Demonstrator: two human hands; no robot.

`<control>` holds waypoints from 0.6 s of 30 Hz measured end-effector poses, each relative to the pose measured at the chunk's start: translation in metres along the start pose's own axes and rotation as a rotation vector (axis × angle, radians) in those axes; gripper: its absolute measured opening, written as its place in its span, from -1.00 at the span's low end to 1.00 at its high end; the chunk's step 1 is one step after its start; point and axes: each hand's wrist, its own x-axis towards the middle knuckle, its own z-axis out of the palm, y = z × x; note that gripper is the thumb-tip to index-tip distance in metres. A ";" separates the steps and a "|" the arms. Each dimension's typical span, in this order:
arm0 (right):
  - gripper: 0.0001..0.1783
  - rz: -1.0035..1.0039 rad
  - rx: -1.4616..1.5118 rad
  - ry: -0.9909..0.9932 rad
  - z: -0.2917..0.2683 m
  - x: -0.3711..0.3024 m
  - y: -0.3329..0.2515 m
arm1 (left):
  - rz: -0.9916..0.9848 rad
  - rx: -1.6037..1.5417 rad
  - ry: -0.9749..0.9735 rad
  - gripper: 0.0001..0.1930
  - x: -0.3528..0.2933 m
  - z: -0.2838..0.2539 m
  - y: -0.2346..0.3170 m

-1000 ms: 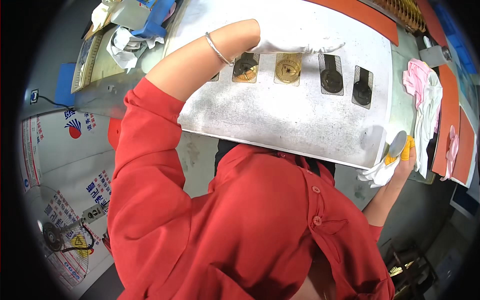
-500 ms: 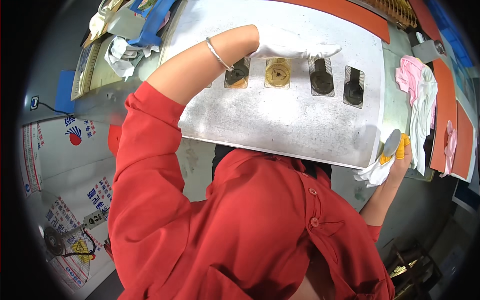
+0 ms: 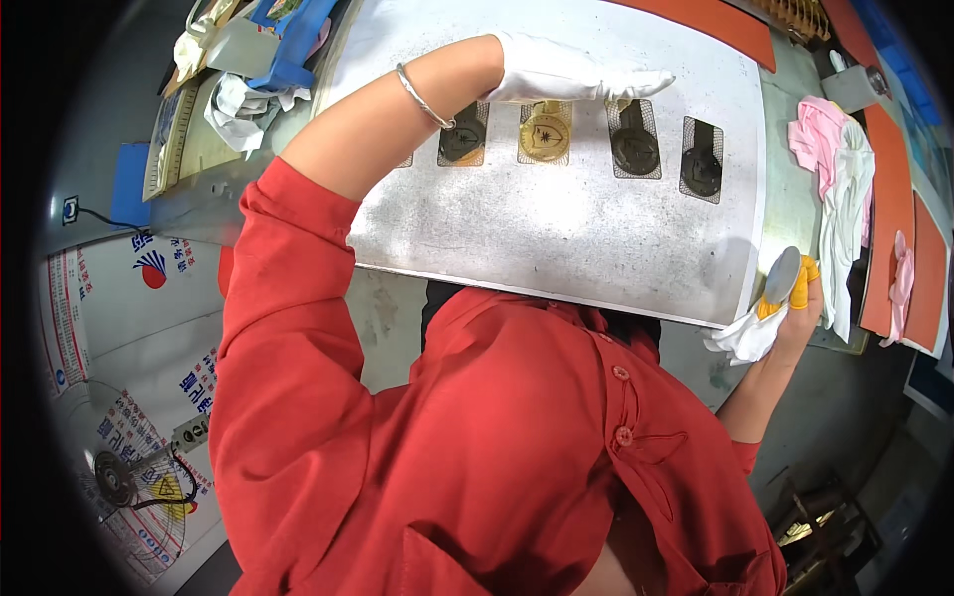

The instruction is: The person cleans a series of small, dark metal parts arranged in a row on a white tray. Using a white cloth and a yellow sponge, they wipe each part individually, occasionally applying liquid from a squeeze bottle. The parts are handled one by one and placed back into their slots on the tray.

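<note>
My left hand [image 3: 576,79], in a white glove, stretches flat above the far part of a white, grey-speckled sheet [image 3: 556,233], fingers straight and pointing right. Just below it lies a row of medal-shaped pieces on mesh-patterned rectangles: a gold one [image 3: 545,136], a dark one [image 3: 462,139] partly beside my wrist, and two more dark ones [image 3: 635,151] [image 3: 703,171] to the right. The glove hides their upper parts in places. At the near right corner, my right hand [image 3: 803,296], with yellow finger covers, grips a grey oval disc [image 3: 782,275] and a white cloth [image 3: 745,336].
Pink cloth [image 3: 818,134] and white cloth [image 3: 843,219] hang along the right side by orange boards [image 3: 882,228]. A blue holder [image 3: 298,50] and crumpled white cloth [image 3: 238,107] lie at far left. A fan [image 3: 124,477] stands low at left.
The view has shifted slightly, so the sheet and pieces appear a little higher. My left hand stays flat over the row, and my right hand still holds the disc and cloth.
</note>
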 end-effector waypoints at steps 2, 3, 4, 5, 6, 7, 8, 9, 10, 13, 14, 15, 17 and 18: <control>-0.79 0.016 0.008 0.009 0.001 0.000 0.000 | 0.003 -0.003 0.000 -0.26 -0.001 0.000 0.001; -0.79 0.022 0.008 0.012 0.002 0.000 -0.001 | 0.005 -0.005 0.002 -0.25 -0.002 0.000 0.001; -0.79 0.025 -0.009 0.009 0.004 0.001 -0.002 | 0.005 -0.009 0.004 -0.25 -0.004 0.000 0.002; -0.79 0.027 -0.027 0.004 0.005 0.001 -0.004 | 0.003 -0.011 0.009 -0.25 -0.006 0.000 0.001; -0.79 0.028 -0.046 0.002 0.011 0.002 -0.008 | 0.005 -0.011 0.011 -0.24 -0.007 0.000 0.001; -0.80 0.084 -0.143 -0.046 0.018 0.003 -0.014 | 0.004 -0.012 0.013 -0.24 -0.009 -0.001 0.000; -0.80 0.138 -0.241 -0.096 0.026 0.003 -0.024 | 0.006 -0.021 0.017 -0.24 -0.014 0.000 0.000; -0.80 0.194 -0.337 -0.142 0.040 0.002 -0.036 | 0.002 -0.027 0.018 -0.23 -0.018 -0.001 0.000; -0.81 0.025 -0.584 -0.217 0.063 0.005 -0.046 | -0.014 -0.035 0.022 -0.23 -0.024 0.000 0.000; -0.81 -0.233 -0.922 -0.526 0.128 0.022 -0.063 | -0.110 0.093 0.090 -0.22 -0.040 0.007 -0.010; -0.80 -0.351 -0.997 -0.639 0.153 0.028 -0.066 | -0.124 0.345 0.181 -0.15 -0.044 0.016 -0.026; -0.80 -0.456 -1.057 -0.691 0.174 0.032 -0.065 | 0.038 0.504 0.231 -0.11 -0.049 0.021 -0.047; -0.81 -0.569 -1.172 -0.769 0.207 0.044 -0.061 | -0.012 0.730 0.357 -0.12 -0.065 0.033 -0.048; -0.83 -0.580 -1.227 -0.801 0.220 0.050 -0.056 | 0.023 0.763 0.397 -0.14 -0.066 0.036 -0.059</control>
